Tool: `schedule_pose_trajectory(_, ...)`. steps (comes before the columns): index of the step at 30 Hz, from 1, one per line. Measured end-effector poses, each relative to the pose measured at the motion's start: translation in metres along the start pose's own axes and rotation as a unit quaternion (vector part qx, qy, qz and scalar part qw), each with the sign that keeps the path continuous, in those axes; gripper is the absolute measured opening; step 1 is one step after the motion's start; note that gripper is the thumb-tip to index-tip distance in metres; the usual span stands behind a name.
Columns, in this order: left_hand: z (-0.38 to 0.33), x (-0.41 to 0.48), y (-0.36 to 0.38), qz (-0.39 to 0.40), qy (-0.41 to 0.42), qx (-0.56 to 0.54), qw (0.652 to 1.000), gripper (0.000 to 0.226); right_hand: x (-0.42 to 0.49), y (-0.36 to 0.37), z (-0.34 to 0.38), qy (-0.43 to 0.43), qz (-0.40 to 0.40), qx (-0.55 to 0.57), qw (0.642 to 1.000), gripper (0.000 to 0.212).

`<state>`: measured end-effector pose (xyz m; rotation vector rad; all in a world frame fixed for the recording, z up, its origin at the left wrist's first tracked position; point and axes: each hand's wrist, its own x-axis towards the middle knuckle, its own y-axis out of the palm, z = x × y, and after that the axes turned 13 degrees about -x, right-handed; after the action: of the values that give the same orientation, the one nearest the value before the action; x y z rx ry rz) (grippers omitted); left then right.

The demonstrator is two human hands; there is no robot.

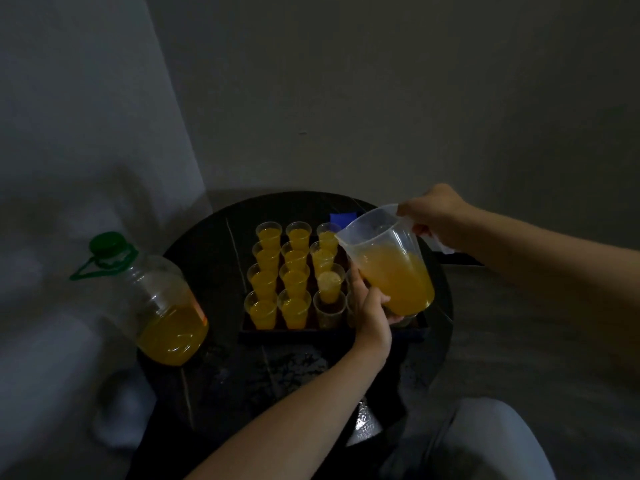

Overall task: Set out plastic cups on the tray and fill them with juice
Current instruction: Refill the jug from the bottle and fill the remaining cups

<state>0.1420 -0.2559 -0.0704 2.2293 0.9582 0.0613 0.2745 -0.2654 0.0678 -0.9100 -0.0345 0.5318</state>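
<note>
A dark tray (332, 332) on a round black table holds several clear plastic cups. Most cups (266, 278) are filled with orange juice; one at the front of the third column (329, 311) looks empty. A clear plastic jug (388, 261) half full of juice hangs tilted over the tray's right side, its spout toward the back cups. My right hand (438, 214) grips the jug's handle. My left hand (369, 308) cups the jug's base from below. The cups on the tray's right side are hidden behind the jug and my left hand.
A large clear bottle (162, 299) with a green cap and some juice stands at the table's left edge. A blue object (343, 218) lies behind the tray. The round table (214, 375) stands near a grey wall. My knee (485, 445) shows at bottom right.
</note>
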Motion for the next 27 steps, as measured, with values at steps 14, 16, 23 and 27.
schedule_pose_trajectory(14,0.015,-0.030,-0.010,-0.024,-0.043,-0.070,0.996,0.078,-0.019,0.012,-0.015,-0.001,0.015,0.012,1.000,0.016)
schedule_pose_trajectory(16,0.016,-0.034,-0.012,-0.017,-0.037,-0.069,0.997,0.072,-0.021,0.013,-0.015,-0.005,0.022,0.013,1.000,0.015)
schedule_pose_trajectory(23,0.023,-0.042,-0.016,-0.012,-0.035,-0.078,0.996,0.074,-0.022,0.013,-0.019,-0.011,0.039,0.006,0.999,0.018)
schedule_pose_trajectory(27,0.029,-0.044,-0.018,-0.020,-0.045,-0.099,0.994,0.075,-0.027,0.018,-0.019,-0.008,0.041,-0.026,0.999,0.021)
